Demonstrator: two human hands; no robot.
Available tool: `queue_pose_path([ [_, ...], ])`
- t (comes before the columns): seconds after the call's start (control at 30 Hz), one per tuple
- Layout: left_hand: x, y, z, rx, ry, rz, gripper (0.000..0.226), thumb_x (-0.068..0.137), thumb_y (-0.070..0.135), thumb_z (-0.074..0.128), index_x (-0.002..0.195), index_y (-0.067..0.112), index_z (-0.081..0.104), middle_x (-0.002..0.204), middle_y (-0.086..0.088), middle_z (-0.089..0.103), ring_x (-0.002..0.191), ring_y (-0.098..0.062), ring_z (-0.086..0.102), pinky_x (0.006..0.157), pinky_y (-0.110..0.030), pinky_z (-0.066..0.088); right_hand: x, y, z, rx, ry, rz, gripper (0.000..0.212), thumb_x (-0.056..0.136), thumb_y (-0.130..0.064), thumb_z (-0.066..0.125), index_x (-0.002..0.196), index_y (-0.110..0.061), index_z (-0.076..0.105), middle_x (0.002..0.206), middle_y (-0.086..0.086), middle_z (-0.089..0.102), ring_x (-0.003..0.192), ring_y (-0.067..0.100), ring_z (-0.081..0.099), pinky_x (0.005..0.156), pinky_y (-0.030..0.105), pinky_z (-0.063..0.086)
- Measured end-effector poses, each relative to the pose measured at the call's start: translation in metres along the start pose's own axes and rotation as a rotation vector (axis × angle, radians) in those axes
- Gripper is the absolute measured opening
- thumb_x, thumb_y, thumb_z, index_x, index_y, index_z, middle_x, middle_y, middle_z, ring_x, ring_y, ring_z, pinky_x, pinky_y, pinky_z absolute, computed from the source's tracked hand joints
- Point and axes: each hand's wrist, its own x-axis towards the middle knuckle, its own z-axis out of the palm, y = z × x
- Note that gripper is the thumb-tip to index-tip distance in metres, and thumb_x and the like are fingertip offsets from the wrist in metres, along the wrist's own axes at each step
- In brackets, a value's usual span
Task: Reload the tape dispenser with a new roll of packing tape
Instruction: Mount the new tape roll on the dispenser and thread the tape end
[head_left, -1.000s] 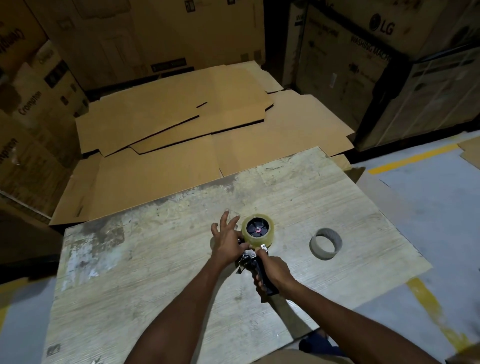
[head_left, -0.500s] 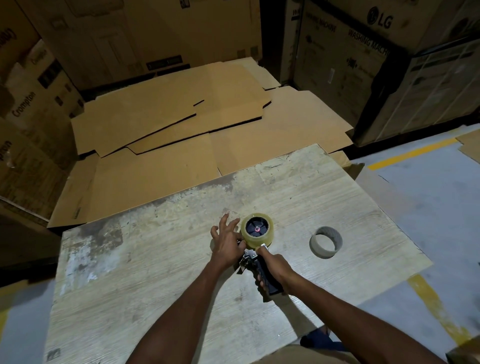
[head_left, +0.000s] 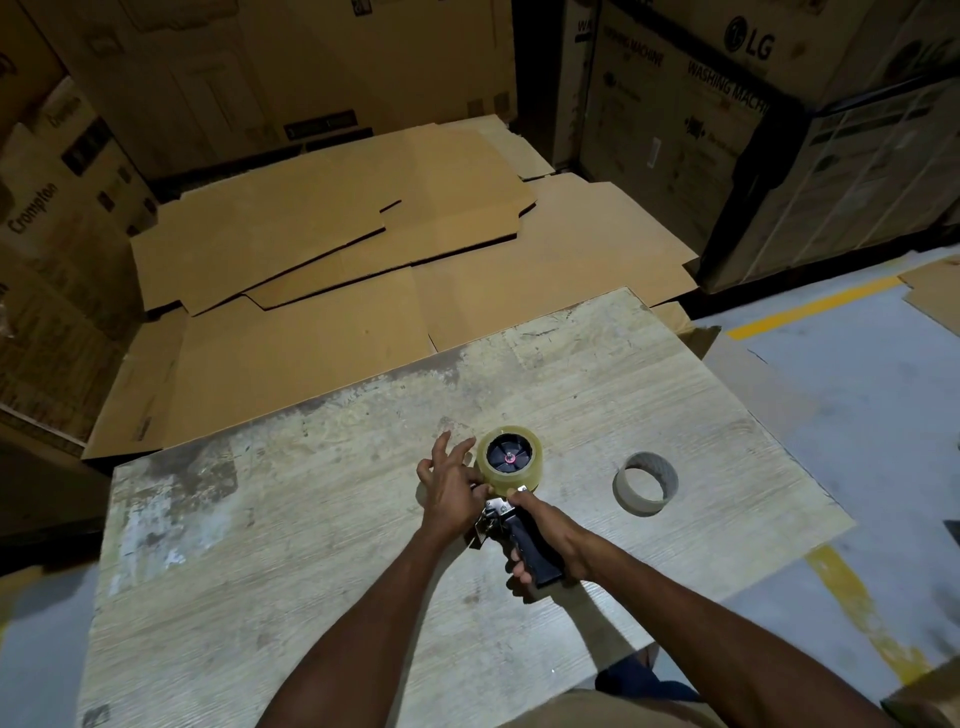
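Observation:
A tape dispenser (head_left: 527, 545) with a dark handle and a metal front lies over the worn table (head_left: 291, 571). A yellowish roll of packing tape (head_left: 511, 480) sits on its black hub. My right hand (head_left: 545, 535) is wrapped around the handle, thumb up by the roll. My left hand (head_left: 451, 486) rests against the roll's left side, thumb and forefinger pinched at the tape near the metal front, other fingers spread.
An empty grey cardboard tape core (head_left: 645, 483) lies on the table to the right. Flattened cardboard sheets (head_left: 332, 249) cover the floor beyond the table. Large appliance boxes (head_left: 701, 130) stand at the back and sides. A yellow floor line (head_left: 810, 306) runs at right.
Both hands and the dispenser stay almost still; only small shifts of the left fingers at the roll and a slight camera move.

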Motion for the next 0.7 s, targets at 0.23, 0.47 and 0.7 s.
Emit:
queue_pose_path([
  [0.23, -0.004, 0.001, 0.005, 0.03, 0.035, 0.056, 0.009, 0.082, 0.022, 0.074, 0.077, 0.022, 0.081, 0.152, 0.004, 0.052, 0.155, -0.025, 0.014, 0.107, -0.047, 0.018, 0.001, 0.0, -0.006, -0.034, 0.028, 0.013, 0.068, 0.089, -0.067, 0.05, 0.094, 0.0, 0.061, 0.072, 0.018, 0.062, 0.057, 0.03, 0.062, 0.055, 0.034, 0.051],
  [0.47, -0.011, 0.009, 0.001, 0.146, 0.057, 0.05, 0.014, 0.085, 0.025, 0.07, 0.085, 0.023, 0.083, 0.155, -0.002, 0.05, 0.156, -0.028, 0.013, 0.113, -0.053, 0.015, 0.003, 0.003, -0.008, 0.006, 0.049, 0.025, 0.066, 0.082, -0.068, 0.059, 0.087, -0.002, 0.059, 0.071, 0.018, 0.06, 0.056, 0.029, 0.059, 0.053, 0.034, 0.048],
  [0.7, -0.01, 0.011, 0.004, 0.106, 0.046, 0.045, 0.014, 0.081, 0.034, 0.079, 0.085, 0.021, 0.083, 0.157, 0.0, 0.046, 0.157, -0.028, 0.012, 0.114, -0.052, 0.011, 0.0, 0.002, -0.008, -0.004, 0.069, 0.025, 0.065, 0.083, -0.068, 0.058, 0.089, -0.003, 0.06, 0.071, 0.018, 0.06, 0.056, 0.029, 0.059, 0.053, 0.033, 0.049],
])
